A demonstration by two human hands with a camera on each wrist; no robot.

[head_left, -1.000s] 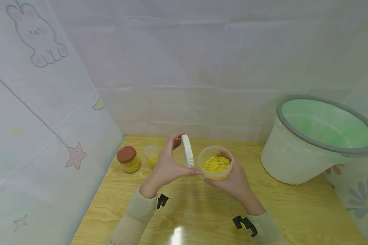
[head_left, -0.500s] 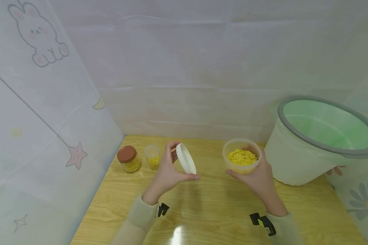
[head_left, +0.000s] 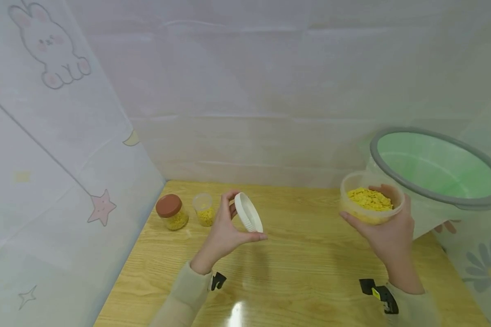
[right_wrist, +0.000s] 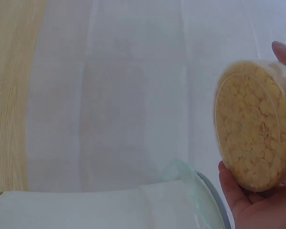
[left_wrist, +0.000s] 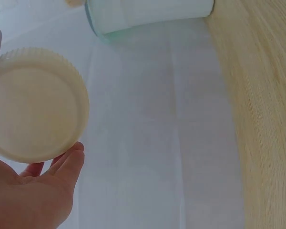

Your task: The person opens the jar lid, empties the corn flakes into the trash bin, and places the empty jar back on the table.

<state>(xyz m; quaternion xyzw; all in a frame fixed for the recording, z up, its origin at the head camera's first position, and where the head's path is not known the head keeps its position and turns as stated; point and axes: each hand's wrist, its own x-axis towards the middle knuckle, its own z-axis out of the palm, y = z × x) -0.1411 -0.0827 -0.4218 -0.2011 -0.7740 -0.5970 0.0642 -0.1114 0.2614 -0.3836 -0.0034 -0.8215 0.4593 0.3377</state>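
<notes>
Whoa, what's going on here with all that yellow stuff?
A person has an open tub of yellow flakes in their right hand, held up near the big bucket with the green inside. Their left hand holds a white lid, tilted and apart from the tub. Over on the left, a brown-topped jar and a clear container, both with yellow bits inside, stand on the wooden table.

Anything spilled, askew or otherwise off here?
Nothing stands out. The yellow flakes sit inside the tub in the right hand, with no spill visible. The white lid is tilted, but the left hand holds it. The brown-capped jar and clear jar stand upright.
</notes>
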